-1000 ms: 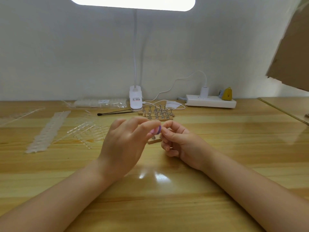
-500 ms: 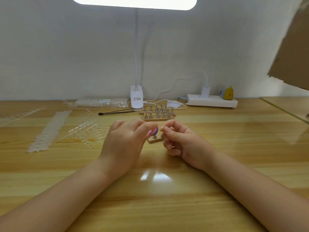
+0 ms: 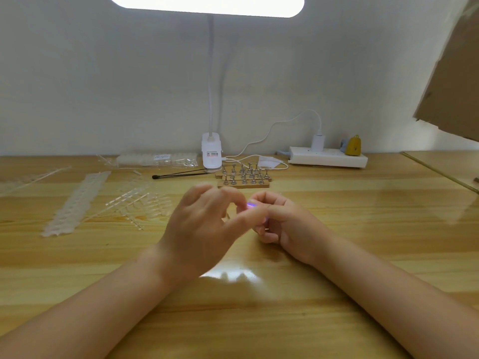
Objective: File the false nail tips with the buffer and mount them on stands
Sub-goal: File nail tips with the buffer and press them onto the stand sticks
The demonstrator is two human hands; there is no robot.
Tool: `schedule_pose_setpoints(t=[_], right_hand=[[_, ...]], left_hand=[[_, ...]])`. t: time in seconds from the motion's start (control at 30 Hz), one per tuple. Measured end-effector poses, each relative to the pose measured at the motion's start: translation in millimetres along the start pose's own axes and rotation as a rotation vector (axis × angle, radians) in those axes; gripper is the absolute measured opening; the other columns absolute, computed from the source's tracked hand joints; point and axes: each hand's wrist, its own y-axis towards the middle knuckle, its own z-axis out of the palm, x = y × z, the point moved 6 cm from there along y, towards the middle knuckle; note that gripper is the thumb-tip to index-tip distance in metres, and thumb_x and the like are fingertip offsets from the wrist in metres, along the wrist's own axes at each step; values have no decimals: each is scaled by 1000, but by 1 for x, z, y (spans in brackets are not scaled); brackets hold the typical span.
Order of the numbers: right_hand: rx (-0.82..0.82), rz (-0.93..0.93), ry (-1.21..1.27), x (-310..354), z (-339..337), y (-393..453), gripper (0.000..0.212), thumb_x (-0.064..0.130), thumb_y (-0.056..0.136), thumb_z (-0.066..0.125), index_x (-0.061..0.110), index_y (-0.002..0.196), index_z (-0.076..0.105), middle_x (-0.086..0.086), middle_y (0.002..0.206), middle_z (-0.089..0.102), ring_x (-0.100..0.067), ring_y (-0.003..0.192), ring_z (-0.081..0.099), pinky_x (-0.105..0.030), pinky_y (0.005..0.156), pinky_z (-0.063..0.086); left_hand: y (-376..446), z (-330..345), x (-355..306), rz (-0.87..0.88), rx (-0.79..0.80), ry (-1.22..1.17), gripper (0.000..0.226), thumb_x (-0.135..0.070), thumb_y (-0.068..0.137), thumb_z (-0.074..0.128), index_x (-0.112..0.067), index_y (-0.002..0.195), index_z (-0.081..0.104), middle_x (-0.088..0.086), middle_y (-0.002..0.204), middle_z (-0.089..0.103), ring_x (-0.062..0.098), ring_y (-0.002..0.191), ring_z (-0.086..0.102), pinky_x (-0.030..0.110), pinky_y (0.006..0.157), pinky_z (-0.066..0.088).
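My left hand and right hand meet above the table, fingertips touching. A purple buffer shows between them, pinched in my curled right fingers. My left grip is blurred; I cannot tell. Stands sit just beyond.

I have only one view, from the wearer's head, wide-angle, looking forward and slightly down across the glossy light wooden tabletop toward the plain white wall. Both forearms enter from the bottom edge, close beneath the lens.
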Motion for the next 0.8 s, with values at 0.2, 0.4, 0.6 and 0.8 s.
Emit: schedule_pose_setpoints(t=[0.2,0.4,0.6,0.8], right_hand=[[13,-1,41,2,0,-1,4,19,82,61,15,82,59,1,66,48,-9,54,45,-17,43,26],[6,-1,7,1,0,-1,2,13,84,58,13,85,56,-1,68,51,-8,53,45,-16,42,26],[11,10,20,1,0,0,10,14,79,66,13,83,57,1,65,47,-9,53,44,-17,43,26],[22,22,45,1,-1,0,2,16,80,60,15,81,58,0,69,47,-10,55,45,-18,45,26]], left_hand=[[-7,0,30,-224,72,-4,37,-16,84,72,-32,108,49,5,91,62,23,61,55,40,78,44],[0,1,2,-32,60,49,41,-8,78,74,-31,109,58,2,84,64,17,66,48,33,79,38],[0,0,15,-110,95,31,47,-10,75,80,-31,108,52,2,83,64,22,60,54,39,81,42],[0,1,19,-138,152,77,32,-9,73,82,-27,97,71,2,78,64,23,61,57,41,79,46]])
